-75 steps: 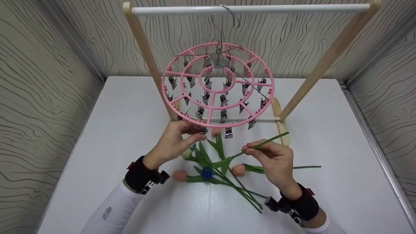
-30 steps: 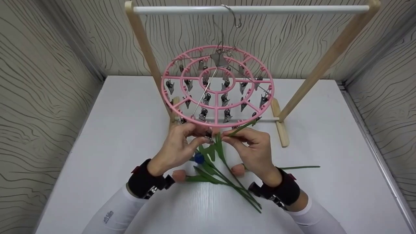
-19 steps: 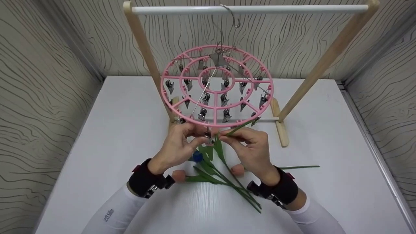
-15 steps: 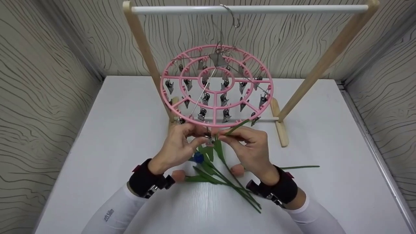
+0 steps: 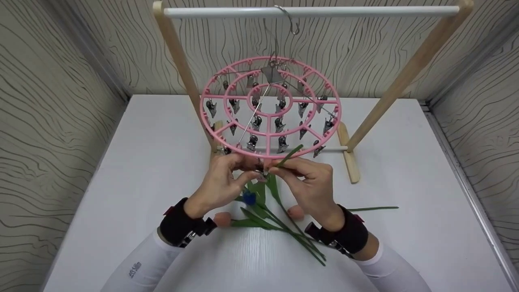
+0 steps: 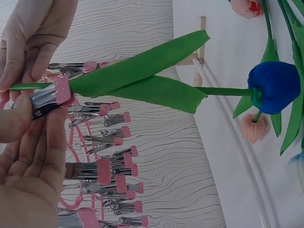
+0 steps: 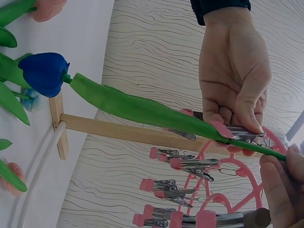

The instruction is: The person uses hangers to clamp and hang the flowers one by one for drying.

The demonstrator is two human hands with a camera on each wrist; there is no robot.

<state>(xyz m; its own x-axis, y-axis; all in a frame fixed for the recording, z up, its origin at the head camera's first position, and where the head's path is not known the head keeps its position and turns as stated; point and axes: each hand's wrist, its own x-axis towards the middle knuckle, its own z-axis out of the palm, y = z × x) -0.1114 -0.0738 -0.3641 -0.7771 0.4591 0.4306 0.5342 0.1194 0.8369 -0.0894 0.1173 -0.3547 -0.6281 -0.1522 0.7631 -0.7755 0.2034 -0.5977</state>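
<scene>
1. The blue tulip (image 6: 274, 88) is held upside down at a metal clip (image 6: 50, 97) on the pink hanger's (image 5: 268, 134) near rim; bloom pointing down, stem end up, long axis steep and slanting.
2. The stem lies at the clip's pads; whether they bite it, I cannot tell; peach tulips (image 5: 222, 219) remain unclipped on the white table (image 5: 142, 182).
3. The left hand (image 5: 221, 178) pinches the clip, thumb against fingers; the right hand (image 5: 312, 188) pinches the stem.

The left wristband (image 5: 178, 221) is wide and black, with a red tab (image 5: 169, 211) on its outer edge and a small black camera (image 5: 206, 227) on a silvery mount (image 5: 187, 240) at its inner side. Elbow-ward of it, a white sleeve (image 5: 152, 251) bears dark lettering (image 5: 135, 269).
</scene>
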